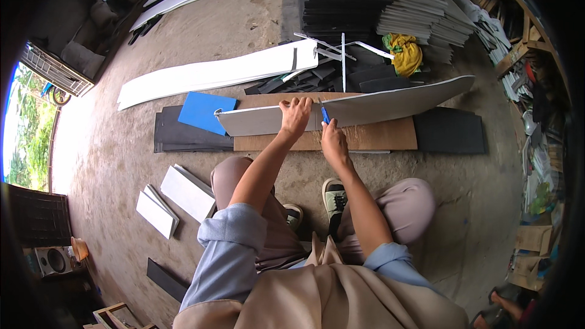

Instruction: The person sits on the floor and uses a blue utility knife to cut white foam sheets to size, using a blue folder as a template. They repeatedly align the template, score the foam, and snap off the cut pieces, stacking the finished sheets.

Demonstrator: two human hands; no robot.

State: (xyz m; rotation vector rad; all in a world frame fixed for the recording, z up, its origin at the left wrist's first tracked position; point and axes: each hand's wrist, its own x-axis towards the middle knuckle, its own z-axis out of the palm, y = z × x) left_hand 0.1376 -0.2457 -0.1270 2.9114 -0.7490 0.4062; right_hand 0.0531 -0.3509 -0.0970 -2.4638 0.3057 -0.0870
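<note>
A long, thin grey sheet [384,105], like foam board, lies crosswise in front of me, its right end curving up and away. My left hand [296,116] is closed over its upper edge near the middle. Just to the right, my right hand [334,140] grips a blue utility knife [325,113], whose blade points at the sheet's upper edge. Beside the knife a faint line crosses the sheet. Beneath is a brown cardboard piece [365,137], partly covered by the sheet. A blue flat piece [204,111] lies by the sheet's left end.
Dark sheets [452,129] extend under the cardboard. Beyond lie a long white sheet [201,76], dark offcuts [317,79] and a yellow cloth [403,55]. Tall stacks of black sheets [344,0] and white sheets [420,6] stand farther back. White pieces [186,194] rest on the floor left of my knees.
</note>
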